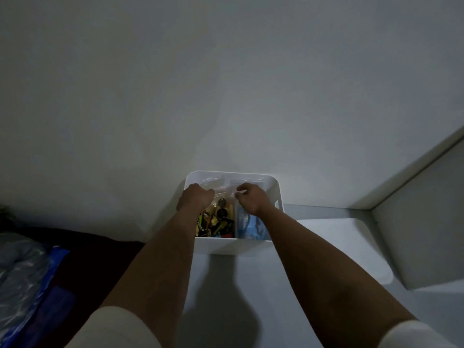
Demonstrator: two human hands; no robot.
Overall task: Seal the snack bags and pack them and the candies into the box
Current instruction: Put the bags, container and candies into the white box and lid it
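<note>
Since both hands are already down in the white box (232,244) at 12 o'clock, looks nearly done. Left hand (194,199) curled round the clear snack bag (221,209) top, right hand (251,198) pinching it. Blue bag (247,226) packed at 1 o'clock. Can't tell if sealed.

One white box (232,244). Inside it, 2 clear snack bags I can make out: one w/ dark and yellow snacks (216,221), one w/ blue stuff (251,226); the light's dim, so there may be more plastic at the back. Loose candies: can't count them. 2 hands: left hand (195,200) and right hand (251,197). 2 pale sleeves. One white lid (351,247) approx. beside the box. One blue-edged plastic bag (27,270) far left.
</note>
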